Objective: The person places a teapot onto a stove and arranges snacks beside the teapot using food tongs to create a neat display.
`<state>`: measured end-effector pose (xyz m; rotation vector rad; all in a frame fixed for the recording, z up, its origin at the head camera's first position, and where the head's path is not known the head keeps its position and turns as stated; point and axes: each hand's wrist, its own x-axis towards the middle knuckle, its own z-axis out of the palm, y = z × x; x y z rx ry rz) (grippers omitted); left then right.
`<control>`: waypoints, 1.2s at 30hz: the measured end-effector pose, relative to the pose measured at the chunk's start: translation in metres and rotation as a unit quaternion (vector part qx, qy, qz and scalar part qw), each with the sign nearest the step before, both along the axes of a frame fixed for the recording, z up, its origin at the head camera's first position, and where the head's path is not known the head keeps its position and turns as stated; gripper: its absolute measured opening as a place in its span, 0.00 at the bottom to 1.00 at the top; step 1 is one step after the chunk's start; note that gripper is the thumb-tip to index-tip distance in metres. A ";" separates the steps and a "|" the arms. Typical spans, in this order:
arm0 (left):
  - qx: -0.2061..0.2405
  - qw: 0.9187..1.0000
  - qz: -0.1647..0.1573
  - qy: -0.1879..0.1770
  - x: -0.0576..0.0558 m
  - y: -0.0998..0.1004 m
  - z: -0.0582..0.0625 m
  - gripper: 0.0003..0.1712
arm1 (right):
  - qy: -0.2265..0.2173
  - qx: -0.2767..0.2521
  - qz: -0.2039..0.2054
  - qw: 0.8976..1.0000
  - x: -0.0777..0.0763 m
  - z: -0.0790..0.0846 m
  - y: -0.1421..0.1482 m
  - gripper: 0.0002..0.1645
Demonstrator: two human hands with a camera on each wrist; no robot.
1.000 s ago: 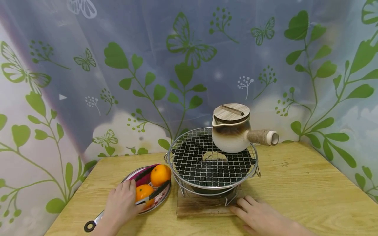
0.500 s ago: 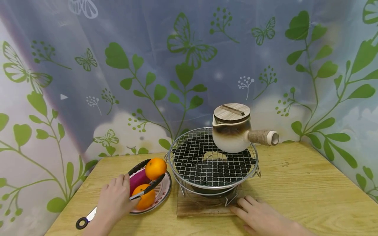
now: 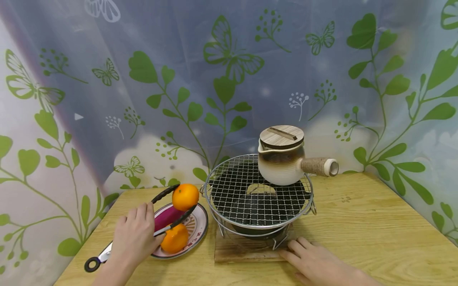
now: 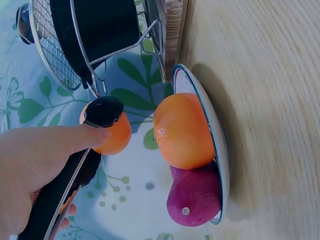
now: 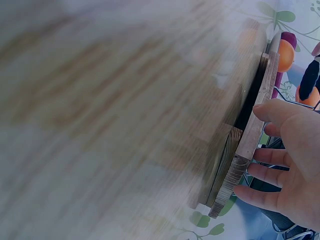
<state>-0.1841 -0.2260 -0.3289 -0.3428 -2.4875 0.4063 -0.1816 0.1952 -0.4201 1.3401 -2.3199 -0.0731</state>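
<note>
Left grip (image 3: 134, 234) squeezes the tongs (image 3: 183, 217) to hold one orange (image 3: 185, 197) clear of the plate (image 3: 201, 223); my right grip (image 3: 315, 258), fingers loose, touches the wooden base (image 3: 247, 253), likely steadying it

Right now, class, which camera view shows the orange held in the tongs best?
The head view: the held orange appears almost whole there, between the arms of the tongs. The left wrist view shows it partly covered by the tongs and left hand; the right wrist view shows only part of it, near the right edge.
</note>
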 end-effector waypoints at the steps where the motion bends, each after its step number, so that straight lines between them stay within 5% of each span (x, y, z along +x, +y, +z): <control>1: -0.002 1.000 0.001 0.000 0.000 0.000 0.001 0.54 | 0.001 0.000 0.000 1.000 0.000 0.000 0.000 0.30; 8: 0.000 1.000 -0.006 0.004 0.005 0.002 0.008 0.54 | 0.008 -0.002 -0.002 1.000 0.001 0.000 0.001 0.31; 22: 0.018 0.988 -0.092 0.124 0.009 -0.003 0.035 0.57 | 0.011 0.005 -0.005 1.000 0.000 0.000 0.000 0.32; 36: 0.034 0.984 -0.115 0.133 0.015 0.009 0.057 0.59 | 0.008 0.006 -0.008 1.000 0.000 0.001 0.002 0.33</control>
